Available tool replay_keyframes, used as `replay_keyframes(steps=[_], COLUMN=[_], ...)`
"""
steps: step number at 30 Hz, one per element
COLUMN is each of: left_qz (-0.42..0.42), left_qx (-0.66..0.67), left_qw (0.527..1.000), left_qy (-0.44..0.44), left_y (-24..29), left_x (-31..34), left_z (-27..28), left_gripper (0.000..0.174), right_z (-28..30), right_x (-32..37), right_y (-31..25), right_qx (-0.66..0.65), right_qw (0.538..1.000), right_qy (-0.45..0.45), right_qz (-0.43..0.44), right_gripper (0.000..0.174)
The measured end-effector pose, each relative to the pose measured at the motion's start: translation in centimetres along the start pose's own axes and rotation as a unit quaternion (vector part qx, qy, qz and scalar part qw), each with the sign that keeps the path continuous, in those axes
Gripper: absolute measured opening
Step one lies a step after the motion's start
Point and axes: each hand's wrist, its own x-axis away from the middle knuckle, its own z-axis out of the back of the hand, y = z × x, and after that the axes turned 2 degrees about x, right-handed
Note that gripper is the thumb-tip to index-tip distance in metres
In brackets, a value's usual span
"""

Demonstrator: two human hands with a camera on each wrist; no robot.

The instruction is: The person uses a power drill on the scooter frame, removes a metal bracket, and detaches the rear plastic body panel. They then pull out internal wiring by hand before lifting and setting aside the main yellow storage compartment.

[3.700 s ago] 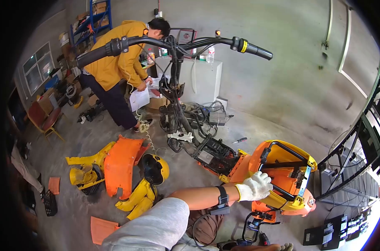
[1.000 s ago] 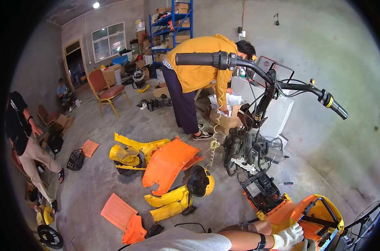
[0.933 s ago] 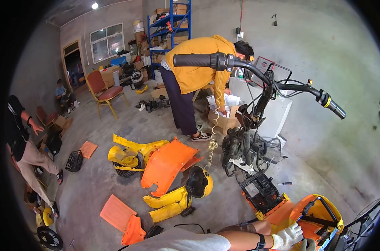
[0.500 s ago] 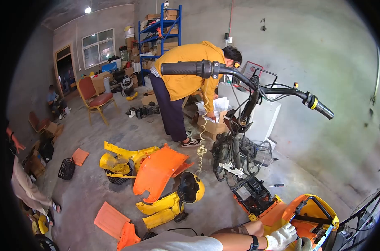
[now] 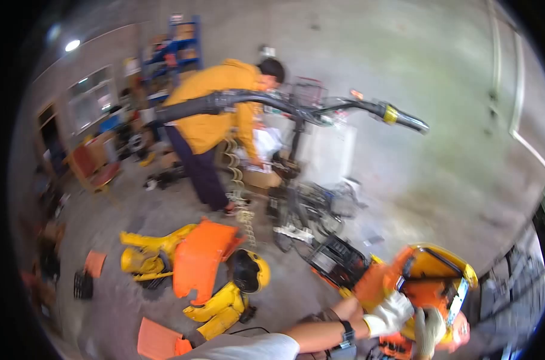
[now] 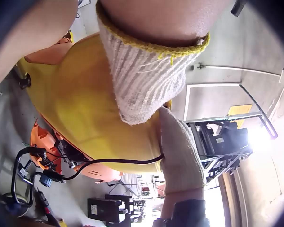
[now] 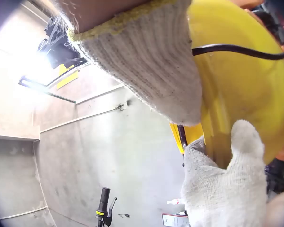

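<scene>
The yellow rear body panel [image 5: 458, 264] of a partly stripped scooter, lined with orange parts, stands at the lower right of the head view. My gloved left hand [image 5: 390, 314] grips its near rim; in the right wrist view the thumb [image 7: 246, 142] presses the yellow outer face while the fingers go over the edge. Close beside it, my gloved right hand [image 5: 429, 332] is at the same rim, its fingers hidden in every view. A black cable [image 6: 113, 161] runs across the panel to the right glove [image 6: 182, 153]; I cannot tell whether that hand holds it.
The scooter's handlebar [image 5: 254, 99] and bare frame [image 5: 335, 258] stand ahead. Orange [image 5: 203, 258] and yellow panels [image 5: 215, 303] and a yellow helmet [image 5: 251, 271] lie on the floor at left. Beyond, a person [image 5: 215, 114] bends over a cardboard box [image 5: 257, 178]. A black rack [image 5: 524, 276] stands at right.
My right hand has come up from the bottom edge to the panel rim beside my left hand. The head view swung left, then back right, and is blurred now. The other person bent down to the box.
</scene>
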Motion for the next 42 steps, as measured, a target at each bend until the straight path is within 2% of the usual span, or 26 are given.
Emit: replay_keyframes(steps=[1,3,4,5,7,8,11,13,15,16,19,21,23,24,25,27,28,29,31,32,33,35,37,38,39,42], left_qz=[0.006,-0.020,-0.016,-0.045,-0.042,-0.062,-0.014,0.052,0.024,-0.005,-0.074,-0.008,-0.004,0.066,0.057,0.145,0.145,0.144,0.138,0.119,0.098,0.052,0.064,0.032,0.011,-0.062], left_qx=[-0.013,0.049,0.049,0.056,0.134,0.161,0.247,0.266,0.275,0.280,0.264,0.193,0.171,0.197,0.149,0.079,0.078,0.063,0.050,0.074,0.097,0.082,0.048,-0.009,0.028,0.008], left_qw=[0.999,0.999,0.998,0.997,0.989,0.985,0.969,0.960,0.957,0.958,0.960,0.981,0.984,0.978,0.987,0.984,0.984,0.984,0.983,0.977,0.967,0.973,0.961,0.966,0.973,0.977], left_qy=[-0.046,-0.001,-0.044,-0.023,-0.049,0.005,-0.023,-0.070,-0.095,-0.060,0.057,0.018,0.046,-0.007,0.016,-0.065,-0.065,-0.085,-0.110,-0.162,-0.214,-0.210,-0.265,-0.254,-0.227,-0.202], left_y=[-0.6,-1.4,-1.8,-2.1,-3.5,-4.0,-4.4,-3.8,-3.6,-3.9,-6.0,-8.1,-10.4,-10.9,-11.7,-11.6,-11.3,-11.0,-10.4,-10.0,-9.4,-8.0,-6.9,-7.9,-9.8,-9.9], left_x=[-0.4,-0.3,-0.4,-0.2,-1.0,-0.7,-1.1,-2.3,-4.3,-5.4,-9.3,-11.9,-14.0,-14.9,-15.8,-18.2,-18.9,-19.5,-20.9,-22.0,-22.6,-23.1,-24.3,-24.6,-24.5,-24.2], left_z=[0.7,0.5,-0.1,0.7,1.7,2.0,2.4,3.1,4.8,5.2,5.5,4.7,3.0,2.8,1.4,0.5,-0.1,-0.9,-1.7,-1.6,-1.9,-2.0,-1.6,-2.9,-4.8,-3.8], left_gripper=[0.017,0.013,0.013,0.021,0.029,0.026,0.024,0.021,0.018,0.018,0.019,0.026,0.033,0.039,0.043,0.046,0.046,0.048,0.050,0.050,0.051,0.044,0.038,0.032,0.027,0.022], right_z=[-0.4,0.7,1.3,1.9,3.1,3.1,4.4,4.2,4.1,4.8,3.9,2.4,1.2,1.1,0.7,-0.9,-1.5,-2.0,-2.5,-2.4,-2.4,-2.9,-3.3,-2.8,-2.3,-1.0], right_x=[0.0,0.0,0.3,0.8,1.8,3.0,4.7,5.6,5.6,5.5,5.8,6.2,6.6,6.8,7.1,8.2,8.2,8.0,8.0,7.2,7.2,6.9,6.6,6.5,6.4,5.8], right_y=[-0.1,-1.8,-1.9,-1.5,-0.1,1.7,3.5,4.9,4.6,3.9,4.5,5.1,5.3,5.0,5.3,7.3,7.4,7.8,8.2,7.5,7.6,7.6,7.5,7.1,6.7,5.8], right_qx=[0.010,0.028,-0.051,-0.134,-0.149,-0.168,-0.089,-0.189,-0.179,-0.140,-0.176,-0.186,-0.201,-0.212,-0.223,-0.290,-0.341,-0.343,-0.416,-0.431,-0.398,-0.380,-0.395,-0.395,-0.395,-0.315], right_qw=[0.999,0.999,0.998,0.989,0.972,0.957,0.928,0.914,0.909,0.916,0.905,0.905,0.904,0.903,0.901,0.880,0.851,0.850,0.813,0.801,0.817,0.816,0.797,0.797,0.797,0.826], right_qy=[0.036,0.026,0.037,0.053,0.182,0.238,0.343,0.253,0.183,0.145,0.156,0.162,0.179,0.202,0.221,0.283,0.313,0.313,0.334,0.349,0.339,0.346,0.359,0.352,0.343,0.331], right_qz=[0.028,-0.003,-0.012,-0.014,0.026,-0.005,-0.120,-0.254,-0.329,-0.346,-0.353,-0.347,-0.333,-0.315,-0.301,-0.247,-0.248,-0.249,-0.234,-0.226,-0.244,-0.263,-0.282,-0.292,-0.303,-0.331], right_gripper=[0.019,0.016,0.013,0.010,0.012,0.017,0.030,0.051,0.054,0.055,0.055,0.055,0.054,0.055,0.055,0.054,0.054,0.054,0.054,0.053,0.051,0.049,0.046,0.046,0.045,0.045])
